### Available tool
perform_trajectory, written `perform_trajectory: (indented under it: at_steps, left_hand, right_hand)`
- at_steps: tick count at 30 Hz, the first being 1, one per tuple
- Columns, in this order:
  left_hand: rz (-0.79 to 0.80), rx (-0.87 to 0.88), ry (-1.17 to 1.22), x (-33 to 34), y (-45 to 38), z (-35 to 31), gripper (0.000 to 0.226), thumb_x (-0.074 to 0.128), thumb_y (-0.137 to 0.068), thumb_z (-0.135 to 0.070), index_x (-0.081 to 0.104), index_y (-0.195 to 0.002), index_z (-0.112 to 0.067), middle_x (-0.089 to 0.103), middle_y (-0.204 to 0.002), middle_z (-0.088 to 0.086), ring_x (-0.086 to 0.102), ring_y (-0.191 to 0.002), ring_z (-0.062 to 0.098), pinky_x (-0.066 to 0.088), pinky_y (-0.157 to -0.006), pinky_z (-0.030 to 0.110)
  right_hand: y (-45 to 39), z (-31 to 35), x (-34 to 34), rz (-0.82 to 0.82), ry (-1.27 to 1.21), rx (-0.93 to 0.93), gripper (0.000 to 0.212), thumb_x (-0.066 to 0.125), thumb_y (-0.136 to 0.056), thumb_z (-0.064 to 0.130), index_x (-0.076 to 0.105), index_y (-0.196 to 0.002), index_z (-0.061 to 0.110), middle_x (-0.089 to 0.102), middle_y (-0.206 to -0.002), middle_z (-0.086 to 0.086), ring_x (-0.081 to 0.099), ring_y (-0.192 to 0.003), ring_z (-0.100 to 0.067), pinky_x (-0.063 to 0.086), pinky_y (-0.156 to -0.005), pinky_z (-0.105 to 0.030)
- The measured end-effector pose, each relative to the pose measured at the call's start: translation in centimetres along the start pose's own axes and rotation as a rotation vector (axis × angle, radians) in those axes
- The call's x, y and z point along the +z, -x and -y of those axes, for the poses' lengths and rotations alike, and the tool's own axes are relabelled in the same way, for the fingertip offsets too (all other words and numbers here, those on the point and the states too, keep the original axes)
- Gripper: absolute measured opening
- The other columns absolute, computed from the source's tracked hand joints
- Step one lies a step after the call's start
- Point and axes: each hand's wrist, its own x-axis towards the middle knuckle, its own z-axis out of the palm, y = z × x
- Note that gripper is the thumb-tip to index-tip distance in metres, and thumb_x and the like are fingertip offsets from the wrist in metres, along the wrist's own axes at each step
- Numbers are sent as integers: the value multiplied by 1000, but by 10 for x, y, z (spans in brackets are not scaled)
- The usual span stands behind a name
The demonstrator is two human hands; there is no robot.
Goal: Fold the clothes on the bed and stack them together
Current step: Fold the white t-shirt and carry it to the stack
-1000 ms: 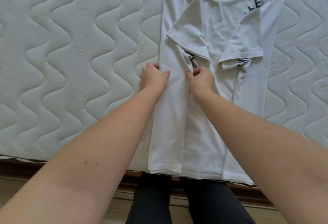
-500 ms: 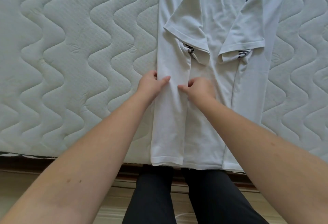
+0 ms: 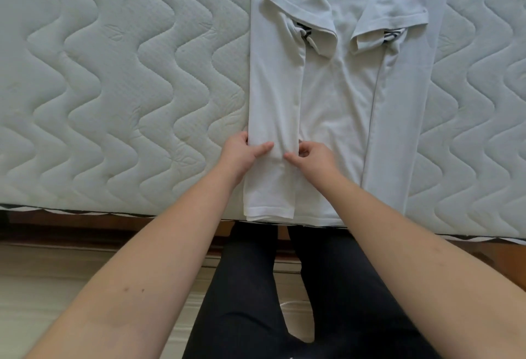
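Note:
A white T-shirt point(image 3: 336, 97) lies lengthwise on the quilted mattress point(image 3: 119, 82), both long sides folded inward and both short sleeves turned onto its middle. Its hem reaches the mattress's near edge. My left hand point(image 3: 242, 153) grips the outer edge of the left folded panel, thumb on top. My right hand point(image 3: 311, 158) pinches the inner edge of that same panel, fingers curled. The two hands sit close together, a little above the hem.
The mattress's near edge point(image 3: 113, 210) runs across the view, with a wooden bed frame point(image 3: 85, 225) and pale floor point(image 3: 57, 273) below. My legs in dark trousers point(image 3: 270, 287) stand against the bed. Bare mattress spreads left and right of the shirt.
Both hands have slid down the left folded panel toward the hem, staying on its two edges. The view has shifted so the shirt's collar is out of frame.

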Motion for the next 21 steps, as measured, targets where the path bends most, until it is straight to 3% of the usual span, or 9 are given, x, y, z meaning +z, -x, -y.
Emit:
perform_trajectory:
  at_steps: [3,5,7,11,13,17,19,21]
  left_hand:
    - [-17,-45,72,0,10,11,23,67,-93,-22,66,-111,-8,72,-104,9,69,-88,19,57,-74,28]
    - [-2,-46,102,-1,16,16,17,58,-99,-22,64,-110,-12,70,-104,7,67,-87,18,55,-72,26]
    - [29,-37,112,-3,22,22,18,61,-97,-22,64,-112,-13,70,-104,5,67,-88,17,55,-70,24]
    - [79,-92,-55,-5,42,45,35,79,-83,-22,65,-114,-12,71,-101,0,69,-89,13,54,-70,22]
    - [74,-115,-93,-4,49,57,34,77,-85,-22,64,-115,-13,70,-102,0,67,-89,10,53,-72,22]
    - [97,-132,-170,-6,62,68,40,71,-90,-25,61,-125,-8,68,-118,7,65,-102,21,53,-93,37]
    - [133,-146,-295,-6,69,76,45,71,-90,-26,59,-129,-8,67,-120,6,64,-106,23,52,-95,38]
    - [131,-179,-338,-7,77,84,45,69,-92,-23,56,-131,-7,65,-121,8,65,-102,25,55,-87,37]
  right_hand:
    - [10,-11,3,-51,-20,-14,13,73,-85,32,70,-89,21,68,-80,10,64,-74,-6,46,-64,-22]
    - [17,-20,7,-14,5,-2,18,74,-84,35,70,-93,20,69,-81,9,65,-77,-8,49,-67,-24]
    - [21,-27,9,25,25,18,21,74,-84,37,69,-95,20,70,-83,7,67,-81,-12,52,-74,-29]
    - [29,-32,13,126,121,40,19,73,-85,33,67,-97,19,68,-87,6,65,-85,-14,55,-78,-33]
    - [32,-36,17,99,172,19,20,70,-87,33,68,-95,15,69,-89,1,66,-87,-19,55,-80,-38]
    - [42,-48,24,-12,181,28,20,66,-88,40,64,-86,21,68,-87,1,65,-83,-22,55,-78,-41]
    - [47,-53,25,27,219,53,19,67,-87,41,65,-88,23,66,-86,4,64,-84,-19,55,-79,-39]
    - [51,-55,25,76,290,68,19,67,-88,39,66,-90,20,67,-86,2,65,-83,-20,55,-79,-37]
